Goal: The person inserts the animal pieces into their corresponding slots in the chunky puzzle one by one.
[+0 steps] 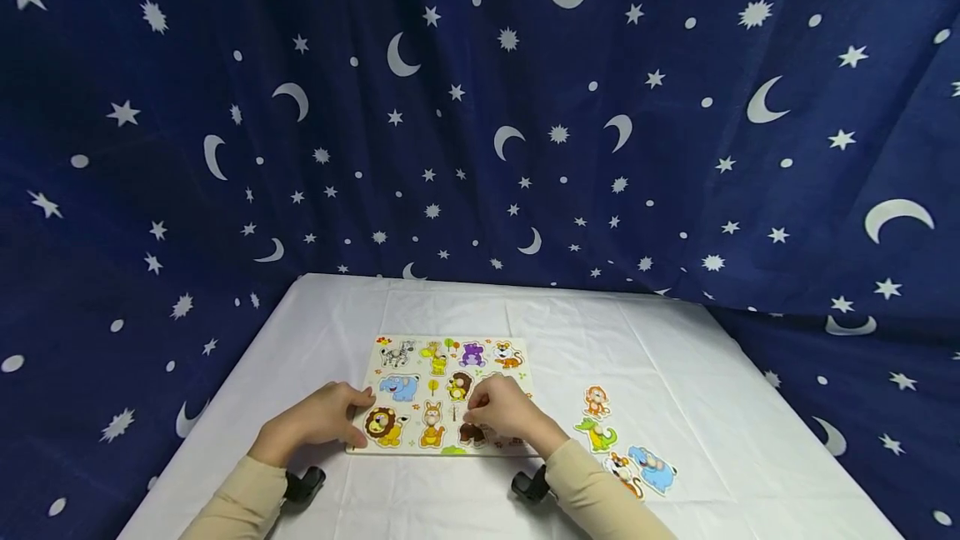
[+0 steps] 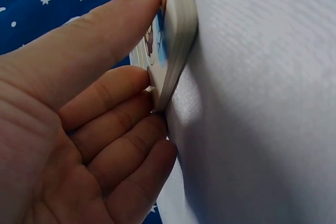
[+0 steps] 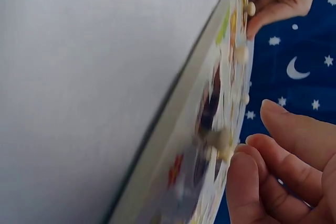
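Observation:
A wooden animal puzzle board (image 1: pixel 412 451) lies flat on the table. At its left side my left hand (image 1: pixel 318 417) grips the near corner; in the left wrist view the thumb (image 2: pixel 100 35) lies over the face and the other fingers meet the edge. Above the board's near right part is my right hand (image 1: pixel 504 408), its fingers loosely bent, covering some pictures. In the right wrist view its fingertips are close beside a wooden knob (image 3: pixel 218 139), with a gap between. A dark brown animal (image 1: pixel 472 434) shows partly below this hand. A lion (image 1: pixel 384 427) and a kangaroo (image 1: pixel 432 425) fill the near row.
Right of the board lie loose pieces: a monkey (image 1: pixel 597 401), a crocodile (image 1: pixel 597 434), a tiger (image 1: pixel 622 473) and an elephant (image 1: pixel 652 470). White cloth (image 1: pixel 712 407) covers the table. A dark blue curtain (image 1: pixel 465 107) with moons and stars hangs behind it.

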Action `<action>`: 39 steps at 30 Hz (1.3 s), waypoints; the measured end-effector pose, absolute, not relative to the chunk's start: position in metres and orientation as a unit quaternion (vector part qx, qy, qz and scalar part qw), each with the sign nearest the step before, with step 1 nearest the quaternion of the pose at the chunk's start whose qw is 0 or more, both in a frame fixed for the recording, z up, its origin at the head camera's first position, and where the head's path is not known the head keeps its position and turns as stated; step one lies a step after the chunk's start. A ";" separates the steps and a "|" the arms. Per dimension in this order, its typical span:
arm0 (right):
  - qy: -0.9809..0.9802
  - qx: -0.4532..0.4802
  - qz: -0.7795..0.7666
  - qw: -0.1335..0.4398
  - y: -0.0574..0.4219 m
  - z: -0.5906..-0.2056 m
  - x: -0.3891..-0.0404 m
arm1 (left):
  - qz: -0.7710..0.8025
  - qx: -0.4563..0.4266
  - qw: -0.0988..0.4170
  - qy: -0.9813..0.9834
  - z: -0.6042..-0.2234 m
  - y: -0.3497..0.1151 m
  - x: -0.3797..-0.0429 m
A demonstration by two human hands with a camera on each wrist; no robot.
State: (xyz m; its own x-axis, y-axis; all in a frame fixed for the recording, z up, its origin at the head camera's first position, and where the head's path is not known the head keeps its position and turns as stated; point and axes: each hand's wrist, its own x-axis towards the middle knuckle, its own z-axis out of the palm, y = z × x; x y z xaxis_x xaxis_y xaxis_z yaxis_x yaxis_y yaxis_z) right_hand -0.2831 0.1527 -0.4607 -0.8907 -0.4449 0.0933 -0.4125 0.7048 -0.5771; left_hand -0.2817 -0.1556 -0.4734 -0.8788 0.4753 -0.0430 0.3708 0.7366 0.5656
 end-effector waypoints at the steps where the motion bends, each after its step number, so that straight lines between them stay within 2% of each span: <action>1: 0.922 -0.232 -0.308 0.023 0.156 -0.461 -0.284 | 0.281 0.228 0.092 0.928 -0.474 -0.156 -0.282; 14: 0.921 -0.200 -0.334 -0.010 0.195 -0.463 -0.287 | 0.284 0.223 0.091 0.928 -0.473 -0.157 -0.282; 22: 0.924 -0.150 -0.351 -0.006 0.213 -0.459 -0.289 | 0.279 0.221 0.090 0.930 -0.473 -0.158 -0.280; 31: 0.938 -0.057 -0.340 -0.033 0.236 -0.461 -0.297 | 0.286 0.220 0.095 0.928 -0.473 -0.159 -0.282; 39: 0.944 -0.020 -0.323 -0.056 0.258 -0.464 -0.301 | 0.278 0.213 0.087 0.932 -0.475 -0.159 -0.283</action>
